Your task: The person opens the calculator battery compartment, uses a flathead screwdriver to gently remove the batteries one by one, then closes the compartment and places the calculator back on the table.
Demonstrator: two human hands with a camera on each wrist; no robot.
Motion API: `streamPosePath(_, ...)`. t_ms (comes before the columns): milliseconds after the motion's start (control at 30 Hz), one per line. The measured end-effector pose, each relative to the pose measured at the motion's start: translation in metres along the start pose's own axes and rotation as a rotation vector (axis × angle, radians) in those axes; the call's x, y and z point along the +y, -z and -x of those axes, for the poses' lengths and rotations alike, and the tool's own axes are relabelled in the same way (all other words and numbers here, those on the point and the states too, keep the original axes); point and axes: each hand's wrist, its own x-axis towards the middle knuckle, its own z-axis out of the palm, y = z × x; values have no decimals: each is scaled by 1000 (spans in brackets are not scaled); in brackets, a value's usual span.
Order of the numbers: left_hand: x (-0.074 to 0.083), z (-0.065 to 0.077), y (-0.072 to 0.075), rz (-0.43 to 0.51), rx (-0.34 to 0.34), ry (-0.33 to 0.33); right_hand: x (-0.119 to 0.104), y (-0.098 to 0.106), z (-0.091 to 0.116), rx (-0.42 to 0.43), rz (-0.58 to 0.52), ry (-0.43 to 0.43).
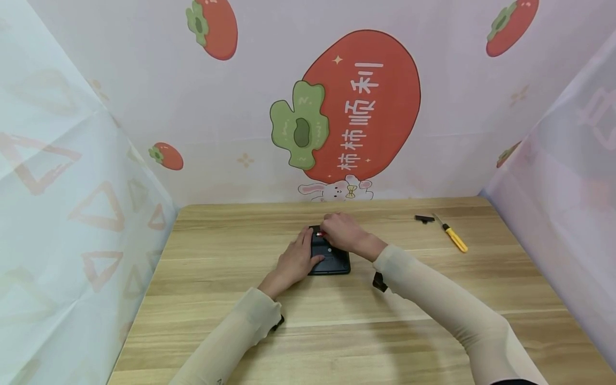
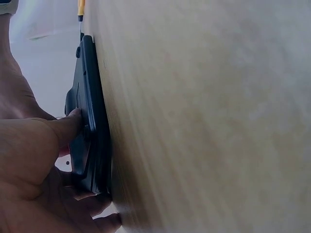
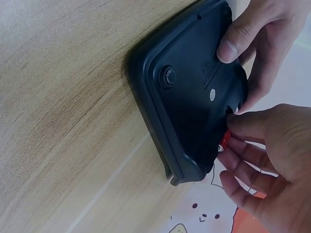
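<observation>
A dark desk calculator (image 1: 332,266) lies back side up on the wooden table, with a round rubber foot (image 3: 168,76) and a small white sticker on its back. My left hand (image 1: 294,259) holds it by the left side, thumb (image 2: 73,124) on the back and fingers along the edge. Over its far part, my right hand (image 1: 344,233) pinches a red battery (image 3: 225,140) between thumb and fingers, right at the battery opening. In the head view the right hand hides much of that opening.
A yellow-handled screwdriver (image 1: 455,238) lies on the table (image 1: 216,299) at the back right. Beside its tip is a small black cover (image 1: 424,218). Printed cloth walls (image 1: 250,107) border the table at the back and both sides.
</observation>
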Motion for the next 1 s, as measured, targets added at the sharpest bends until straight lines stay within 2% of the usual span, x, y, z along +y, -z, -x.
streamPosePath(300, -1, -2, -1, 1, 9, -14, 4, 2, -3, -14, -17, 34)
streamPosePath(600, -1, -1, 0, 6, 5, -5, 9, 6, -9, -101, -113, 26)
streamPosePath(1000, 0, -2, -1, 3, 2, 6, 12, 4, -17, -202, -165, -15)
